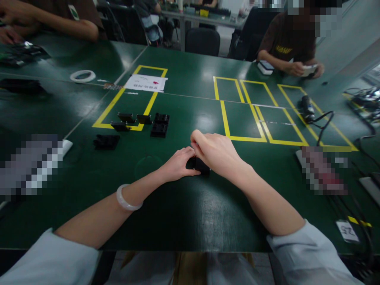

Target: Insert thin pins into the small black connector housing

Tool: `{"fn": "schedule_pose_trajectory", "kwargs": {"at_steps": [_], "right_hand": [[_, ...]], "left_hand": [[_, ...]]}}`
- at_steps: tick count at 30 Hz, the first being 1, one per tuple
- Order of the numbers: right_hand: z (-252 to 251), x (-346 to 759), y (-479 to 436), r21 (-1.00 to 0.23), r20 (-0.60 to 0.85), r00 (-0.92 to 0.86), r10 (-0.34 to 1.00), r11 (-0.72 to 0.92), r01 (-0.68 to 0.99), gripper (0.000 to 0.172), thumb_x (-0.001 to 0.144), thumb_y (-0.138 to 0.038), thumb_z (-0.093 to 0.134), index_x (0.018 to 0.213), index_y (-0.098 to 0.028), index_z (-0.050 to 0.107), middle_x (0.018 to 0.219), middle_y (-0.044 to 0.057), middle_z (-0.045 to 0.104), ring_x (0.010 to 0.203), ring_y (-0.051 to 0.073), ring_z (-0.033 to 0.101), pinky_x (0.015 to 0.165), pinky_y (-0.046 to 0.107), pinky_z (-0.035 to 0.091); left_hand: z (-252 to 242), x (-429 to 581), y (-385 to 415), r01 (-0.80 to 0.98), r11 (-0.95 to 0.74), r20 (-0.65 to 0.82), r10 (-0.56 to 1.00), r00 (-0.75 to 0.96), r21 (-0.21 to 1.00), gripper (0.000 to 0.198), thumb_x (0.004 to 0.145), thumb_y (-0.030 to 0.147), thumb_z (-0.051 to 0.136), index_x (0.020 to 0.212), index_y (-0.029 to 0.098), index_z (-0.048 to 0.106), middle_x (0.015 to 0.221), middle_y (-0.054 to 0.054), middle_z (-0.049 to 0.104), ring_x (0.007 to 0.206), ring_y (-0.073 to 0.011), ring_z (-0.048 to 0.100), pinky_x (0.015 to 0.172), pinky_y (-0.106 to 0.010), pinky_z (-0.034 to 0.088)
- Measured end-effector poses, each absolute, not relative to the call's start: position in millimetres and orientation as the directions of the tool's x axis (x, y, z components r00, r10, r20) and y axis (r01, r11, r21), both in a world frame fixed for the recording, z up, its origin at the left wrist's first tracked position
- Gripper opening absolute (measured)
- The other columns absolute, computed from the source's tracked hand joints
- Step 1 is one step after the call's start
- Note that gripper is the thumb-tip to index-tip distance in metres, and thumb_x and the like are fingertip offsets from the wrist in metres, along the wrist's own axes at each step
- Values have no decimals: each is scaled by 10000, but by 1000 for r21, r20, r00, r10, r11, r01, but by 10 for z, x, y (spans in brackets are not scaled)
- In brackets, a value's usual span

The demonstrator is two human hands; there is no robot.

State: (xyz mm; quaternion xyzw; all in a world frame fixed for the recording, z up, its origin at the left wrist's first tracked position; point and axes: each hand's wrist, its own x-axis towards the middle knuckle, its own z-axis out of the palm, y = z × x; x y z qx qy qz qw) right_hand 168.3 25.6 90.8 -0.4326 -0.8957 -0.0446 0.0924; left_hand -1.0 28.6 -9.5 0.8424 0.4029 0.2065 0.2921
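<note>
A small black plastic part [201,165] rests on the green table [184,213] in front of me. Both hands close on it together. My left hand [178,164] grips its left side with curled fingers; a pale bangle sits on that wrist. From above and the right, my right hand [216,152] covers the part with bent fingers, hiding most of it. More black plastic parts [160,124] lie beyond, by a yellow taped rectangle [118,99].
A white paper sheet [146,83] lies inside the left taped rectangle, a white tape ring [82,75] to its left. Several yellow taped boxes [255,111] mark the right side. A black tool with cable [308,109] lies far right. Other people sit across the table.
</note>
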Motion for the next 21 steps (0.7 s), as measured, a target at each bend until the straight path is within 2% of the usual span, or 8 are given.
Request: {"fn": "schedule_pose_trajectory", "kwargs": {"at_steps": [3,10,16,21], "right_hand": [[900,1685,257,8,228,-618,752,634,774,228,990,-313,346,991,-188,537,753,23,661,657,126,553,586,274,239],[879,1689,272,17,227,-606,763,619,786,196,963,-215,342,988,-191,535,767,20,662,657,122,551,583,270,246],[867,1690,280,11,233,-617,752,632,775,223,987,-298,343,988,-187,536,767,26,669,667,127,562,593,278,250],[864,1670,267,-5,212,-600,772,614,789,233,961,-206,322,1096,-177,510,833,35,688,702,132,579,616,276,280]], "left_hand": [[-108,-11,292,551,-505,114,797,593,665,506,772,446,737,1177,199,561,1255,-101,586,1197,-327,525,1017,-491,400],[-86,-8,294,557,-497,104,800,591,666,432,767,435,739,1092,192,593,1204,-93,607,1146,-317,550,990,-480,421],[-96,-8,291,554,-497,108,801,589,668,477,759,432,747,1139,197,578,1250,-98,586,1184,-329,529,1016,-498,398],[-89,-1,292,563,-503,112,802,587,656,449,769,431,740,1110,188,582,1216,-101,594,1159,-320,538,998,-486,414]]}}
